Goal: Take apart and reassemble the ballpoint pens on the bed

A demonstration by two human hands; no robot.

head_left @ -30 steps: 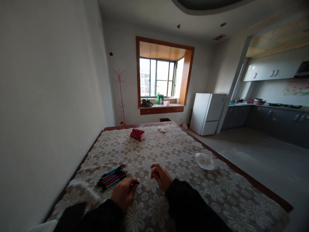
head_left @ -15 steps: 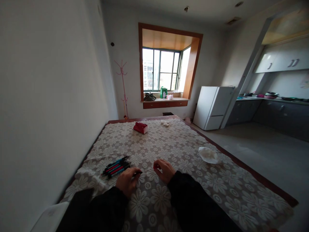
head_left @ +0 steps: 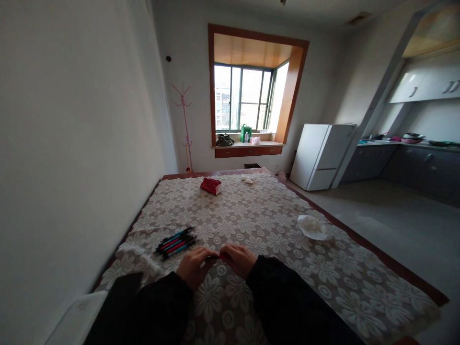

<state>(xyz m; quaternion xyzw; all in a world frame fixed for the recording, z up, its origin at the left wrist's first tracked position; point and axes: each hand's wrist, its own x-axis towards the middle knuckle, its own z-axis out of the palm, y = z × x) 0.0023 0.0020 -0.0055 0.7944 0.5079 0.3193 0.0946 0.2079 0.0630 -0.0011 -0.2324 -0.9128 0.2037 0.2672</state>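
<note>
Above the flowered tablecloth [head_left: 258, 225], my left hand [head_left: 194, 267] pinches a small black pen part [head_left: 212, 258]. Close against it, my right hand [head_left: 239, 259] has its fingers closed on a red pen part [head_left: 221, 256]. The two parts meet end to end between my fingertips; most of each is hidden by the fingers. Just beyond my left hand lies a bunch of several pens [head_left: 176, 243] in black, blue and red, side by side on the cloth.
A crumpled white tissue [head_left: 312, 227] lies to the right. Farther back are a red tissue pack [head_left: 211, 186] and a small white item [head_left: 247, 180]. At lower left are a black flat object [head_left: 124, 290] and a white box [head_left: 77, 318]. A wall borders the left side.
My hands have come together, and the gap with a thin pale line between them has closed. The black and red parts now meet. The view has shifted slightly.
</note>
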